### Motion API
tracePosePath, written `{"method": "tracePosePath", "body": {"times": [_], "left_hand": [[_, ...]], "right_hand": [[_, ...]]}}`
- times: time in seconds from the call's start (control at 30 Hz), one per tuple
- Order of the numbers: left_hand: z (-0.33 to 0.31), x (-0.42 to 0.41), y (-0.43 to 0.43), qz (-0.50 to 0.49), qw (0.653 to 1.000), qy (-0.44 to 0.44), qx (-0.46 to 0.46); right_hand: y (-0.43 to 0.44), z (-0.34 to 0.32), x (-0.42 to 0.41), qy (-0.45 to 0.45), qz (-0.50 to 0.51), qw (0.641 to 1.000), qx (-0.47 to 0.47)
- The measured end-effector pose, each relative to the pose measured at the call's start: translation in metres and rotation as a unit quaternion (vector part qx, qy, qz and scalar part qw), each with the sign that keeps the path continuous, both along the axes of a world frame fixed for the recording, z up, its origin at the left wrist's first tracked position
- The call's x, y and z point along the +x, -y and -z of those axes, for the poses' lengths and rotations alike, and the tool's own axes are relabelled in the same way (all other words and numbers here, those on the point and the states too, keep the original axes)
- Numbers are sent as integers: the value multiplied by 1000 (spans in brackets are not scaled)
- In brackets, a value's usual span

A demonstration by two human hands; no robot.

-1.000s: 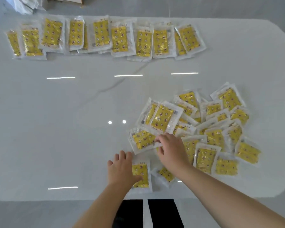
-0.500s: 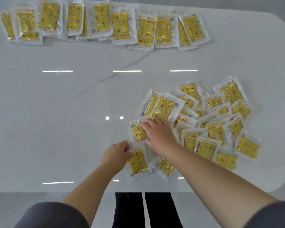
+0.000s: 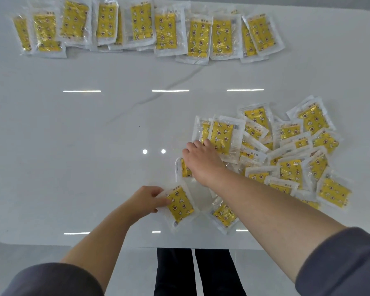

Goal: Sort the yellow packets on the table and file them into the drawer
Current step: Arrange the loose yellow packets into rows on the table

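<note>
A loose heap of several yellow packets in clear wrappers point(image 3: 286, 150) covers the right half of the white table point(image 3: 94, 135). A tidy overlapping row of yellow packets point(image 3: 165, 33) lies along the far edge. My left hand point(image 3: 150, 198) pinches the left side of one yellow packet point(image 3: 179, 205) near the front edge. My right hand point(image 3: 201, 160) lies palm down on the heap's left side, fingertips touching the lower edge of a top packet point(image 3: 222, 136); whether it grips that packet is unclear. No drawer is in view.
The table's front edge point(image 3: 179, 246) runs just above my dark trouser legs point(image 3: 197, 272). Another packet point(image 3: 224, 214) lies near that edge, partly under my right forearm. Ceiling lights reflect in the glossy top.
My right hand has slid up and away from me over the heap to the top packet. My left hand has closed on the front packet and turned it slightly.
</note>
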State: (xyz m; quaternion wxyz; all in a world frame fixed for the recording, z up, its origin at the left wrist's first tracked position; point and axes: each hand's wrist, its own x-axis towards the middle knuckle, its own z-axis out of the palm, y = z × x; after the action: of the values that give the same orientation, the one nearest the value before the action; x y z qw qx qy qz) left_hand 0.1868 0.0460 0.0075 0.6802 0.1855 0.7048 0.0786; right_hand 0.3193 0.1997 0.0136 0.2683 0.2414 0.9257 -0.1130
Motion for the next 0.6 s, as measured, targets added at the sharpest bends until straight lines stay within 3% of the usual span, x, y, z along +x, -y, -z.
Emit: {"method": "tracePosePath", "body": {"times": [0.1,0.17,0.2,0.27,0.33,0.43,0.53,0.6], "left_hand": [[-3,0,-1,-132,991,28,9],[-5,-2,-4,-218,975,50,16],[-4,-4,-6,-253,966,57,17],[-2,-7,-11,-314,947,63,19],[0,-9,-22,-342,938,51,24],[-2,-5,-53,-341,938,35,53],[2,4,-91,-311,948,-13,69],[5,13,-116,-270,956,-81,81]], "right_hand": [[-2,2,1,-48,52,997,-19],[-3,0,3,-103,164,974,-114],[-4,-3,3,-128,252,940,-189],[-8,-8,5,-185,425,837,-292],[-21,-14,11,-234,543,754,-287],[-48,-16,30,-256,653,670,-242],[-66,-7,48,-209,706,650,-190],[-68,0,49,-171,695,687,-124]]}}
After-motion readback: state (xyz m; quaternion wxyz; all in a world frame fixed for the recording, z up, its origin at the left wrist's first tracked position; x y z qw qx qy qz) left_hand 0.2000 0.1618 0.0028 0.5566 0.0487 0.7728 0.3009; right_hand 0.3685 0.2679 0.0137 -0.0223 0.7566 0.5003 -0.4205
